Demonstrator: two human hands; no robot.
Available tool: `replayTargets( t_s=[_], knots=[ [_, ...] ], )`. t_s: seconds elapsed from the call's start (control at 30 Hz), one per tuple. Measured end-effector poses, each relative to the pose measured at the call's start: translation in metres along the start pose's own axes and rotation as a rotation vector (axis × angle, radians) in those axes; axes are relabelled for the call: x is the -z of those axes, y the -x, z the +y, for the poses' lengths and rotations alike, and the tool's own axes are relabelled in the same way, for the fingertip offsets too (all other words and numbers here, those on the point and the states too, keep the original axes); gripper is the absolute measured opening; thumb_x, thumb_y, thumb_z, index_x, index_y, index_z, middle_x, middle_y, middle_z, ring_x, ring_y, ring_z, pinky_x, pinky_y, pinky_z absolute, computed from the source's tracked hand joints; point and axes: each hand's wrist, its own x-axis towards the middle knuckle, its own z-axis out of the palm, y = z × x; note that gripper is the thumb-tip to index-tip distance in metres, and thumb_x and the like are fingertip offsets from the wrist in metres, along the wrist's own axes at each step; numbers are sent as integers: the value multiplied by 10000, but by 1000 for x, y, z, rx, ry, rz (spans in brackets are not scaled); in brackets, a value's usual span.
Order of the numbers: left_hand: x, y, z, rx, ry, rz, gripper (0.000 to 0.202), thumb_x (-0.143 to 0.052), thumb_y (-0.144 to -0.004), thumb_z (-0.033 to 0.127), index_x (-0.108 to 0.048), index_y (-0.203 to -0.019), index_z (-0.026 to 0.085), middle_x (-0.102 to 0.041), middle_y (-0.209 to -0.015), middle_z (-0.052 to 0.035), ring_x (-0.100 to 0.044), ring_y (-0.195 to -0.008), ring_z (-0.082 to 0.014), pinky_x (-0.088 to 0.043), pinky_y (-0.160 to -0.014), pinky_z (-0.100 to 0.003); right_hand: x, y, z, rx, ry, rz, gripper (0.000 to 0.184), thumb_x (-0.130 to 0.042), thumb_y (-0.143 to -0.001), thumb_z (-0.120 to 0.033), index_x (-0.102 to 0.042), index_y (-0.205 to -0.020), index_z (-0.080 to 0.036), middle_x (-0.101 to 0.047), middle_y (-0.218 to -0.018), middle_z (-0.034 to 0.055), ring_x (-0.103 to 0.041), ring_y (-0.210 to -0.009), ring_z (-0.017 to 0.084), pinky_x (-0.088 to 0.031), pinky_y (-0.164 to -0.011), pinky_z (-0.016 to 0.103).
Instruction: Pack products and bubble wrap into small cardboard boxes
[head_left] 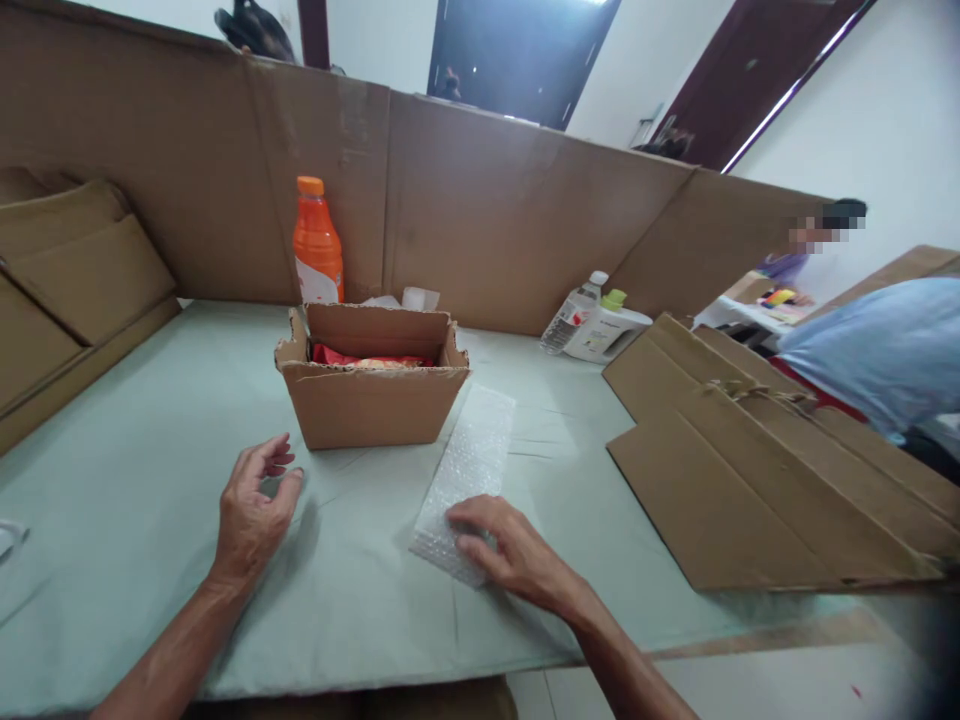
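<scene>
An open cardboard box (369,398) stands in the middle of the green-covered table (135,470), with red packets inside. A strip of bubble wrap (471,462) lies flat to the right of the box. My right hand (504,547) rests on the near end of the bubble wrap, its fingers lying flat on it. My left hand (253,510) hovers over the table just left of the box, fingers loosely curled and apart, holding nothing.
An orange drink bottle (317,243) stands behind the box. A clear water bottle (573,312) and a white container (606,330) sit at the back right. Flattened cardboard sheets (750,470) lie on the right. Cardboard walls (480,200) enclose the table. Another person (885,350) works at far right.
</scene>
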Motion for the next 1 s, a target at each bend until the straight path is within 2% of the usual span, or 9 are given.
replayTargets(
  t_s=[0.1,0.23,0.37,0.43,0.53,0.7,0.8,0.9,1.0],
  knots=[
    [5,2,7,-132,-110,28,316,-559,-847,310,-655,-1122,188,-653,-1053,-76,-635,-878,-216,-526,-639,-310,-9,13,-7,122,-52,1,222,-591,-942,-256,-700,-1136,-257,-754,-1120,42,-672,-1090,216,-482,-1013,425],
    [7,12,17,-178,-134,-61,288,-548,-849,313,-674,-1078,191,-675,-1070,-85,-646,-918,-225,-485,-566,-273,-4,28,-4,81,31,144,293,-553,-921,-159,-681,-1169,-250,-743,-1138,65,-664,-1086,224,-494,-979,434],
    [3,30,37,-191,-76,-364,291,-543,-845,316,-694,-1070,210,-698,-1118,-90,-654,-1050,-259,-521,-593,-277,-4,44,7,123,201,25,577,-546,-800,-57,-591,-1341,-253,-647,-1341,90,-584,-1231,261,-468,-1026,483],
    [-3,38,49,-233,-3,-525,307,-536,-834,270,-697,-1089,213,-695,-1175,-92,-653,-1093,-262,-573,-763,-342,-13,48,8,151,235,-3,651,-531,-761,-30,-561,-1378,-234,-608,-1388,105,-558,-1259,267,-467,-1030,484],
    [-14,45,62,-246,95,-741,466,-529,-770,187,-656,-1217,226,-657,-1298,-91,-617,-1199,-272,-505,-1025,-454,-32,45,4,182,243,62,523,-523,-794,-34,-635,-1270,-218,-649,-1313,117,-587,-1197,271,-489,-979,472],
    [-27,53,59,-166,173,-1051,868,-514,-626,95,-440,-1477,249,-600,-1406,-104,-569,-1276,-283,-488,-1046,-452,-48,33,-5,84,6,218,247,-488,-966,-197,-710,-1066,-241,-746,-1102,71,-669,-1042,232,-517,-916,421],
    [-35,56,55,-103,175,-1066,800,-507,-713,123,-409,-1496,255,-620,-1360,-113,-627,-1146,-256,-550,-873,-372,-46,32,-5,-68,-184,305,277,-460,-1010,-283,-730,-985,-232,-760,-1039,68,-691,-1003,220,-534,-912,384],
    [-47,55,60,-31,114,-957,542,-482,-854,251,-532,-1393,219,-698,-1086,-72,-651,-877,-197,-520,-755,-316,-46,33,-4,-117,-235,367,255,-518,-987,-311,-733,-889,-215,-763,-993,81,-699,-971,228,-546,-908,377],
    [-62,50,69,-14,39,-882,455,-483,-873,308,-609,-1295,193,-668,-823,-5,-572,-665,-153,-459,-651,-274,-49,33,-2,-123,-212,411,239,-545,-966,-312,-719,-832,-218,-758,-943,81,-700,-940,230,-558,-886,375]
  ],
)
